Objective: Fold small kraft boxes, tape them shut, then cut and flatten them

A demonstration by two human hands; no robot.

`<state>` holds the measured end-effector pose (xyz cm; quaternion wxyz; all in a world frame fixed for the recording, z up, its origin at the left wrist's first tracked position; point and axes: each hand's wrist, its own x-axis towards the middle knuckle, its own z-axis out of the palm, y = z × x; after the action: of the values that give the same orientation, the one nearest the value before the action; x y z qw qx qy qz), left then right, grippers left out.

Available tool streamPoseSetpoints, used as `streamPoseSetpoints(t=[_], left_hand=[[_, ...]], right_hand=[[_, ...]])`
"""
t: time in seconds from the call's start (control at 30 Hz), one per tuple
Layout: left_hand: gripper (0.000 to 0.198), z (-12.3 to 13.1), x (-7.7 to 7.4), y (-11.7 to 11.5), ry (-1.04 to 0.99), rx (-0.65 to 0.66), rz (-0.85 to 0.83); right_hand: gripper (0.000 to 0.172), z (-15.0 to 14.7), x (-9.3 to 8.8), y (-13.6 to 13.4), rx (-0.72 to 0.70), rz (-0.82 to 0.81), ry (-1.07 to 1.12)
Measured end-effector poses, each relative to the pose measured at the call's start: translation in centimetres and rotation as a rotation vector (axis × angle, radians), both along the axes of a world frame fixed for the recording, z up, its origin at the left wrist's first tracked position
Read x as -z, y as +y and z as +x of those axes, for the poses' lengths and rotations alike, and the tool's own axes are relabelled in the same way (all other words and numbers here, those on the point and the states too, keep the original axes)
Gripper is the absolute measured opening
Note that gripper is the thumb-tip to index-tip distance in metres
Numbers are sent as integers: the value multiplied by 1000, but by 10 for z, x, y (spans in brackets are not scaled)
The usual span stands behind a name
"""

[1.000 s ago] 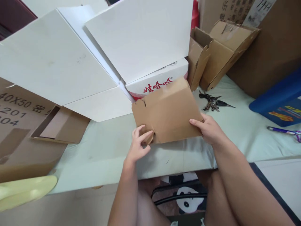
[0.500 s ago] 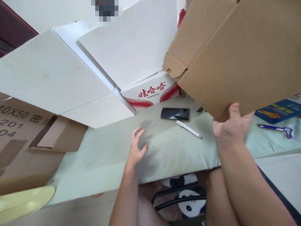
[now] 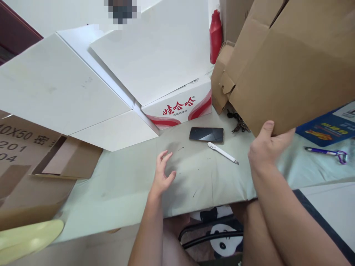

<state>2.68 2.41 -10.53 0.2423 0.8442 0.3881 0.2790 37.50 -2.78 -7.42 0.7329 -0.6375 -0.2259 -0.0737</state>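
Note:
My right hand [image 3: 270, 146] grips the lower edge of a brown cardboard box [image 3: 294, 74], thumb on the near face. The box is tilted, with a creased flap at its left side, and part of it runs out of view at the upper right. Fingers apart and holding nothing, my left hand [image 3: 164, 171] hovers over the pale green tablecloth [image 3: 119, 199]. Just beyond the hands lie a black phone [image 3: 206, 134] and a white utility knife [image 3: 223, 153] with its blade tip showing.
At the left stand large white boxes [image 3: 61, 85] and an open brown carton [image 3: 19, 177]. A white-and-red carton [image 3: 180, 105] sits at the back, near a red bottle [image 3: 215, 37]. On the right are a blue packet [image 3: 327, 129], a purple pen [image 3: 321, 150] and some keys [image 3: 238, 122].
The cardboard box has moved to the right in my right hand, uncovering the red bottle, the keys and more of the blue packet. My left hand has hardly moved.

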Motion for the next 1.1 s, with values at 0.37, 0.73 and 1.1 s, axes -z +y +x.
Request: streamPoseSetpoints(t=[0.37,0.73,1.1], left_hand=[[62,-2,4,0,-26,19,5],[65,-5,8,2,0,1,-17],[59,-1,2,-4,-111,8,-34]], right_hand=[[35,-1,12,30,-215,-808,-47],[30,6,-7,102,-291,-824,-230],[48,-20,16,79,-509,-725,-46]])
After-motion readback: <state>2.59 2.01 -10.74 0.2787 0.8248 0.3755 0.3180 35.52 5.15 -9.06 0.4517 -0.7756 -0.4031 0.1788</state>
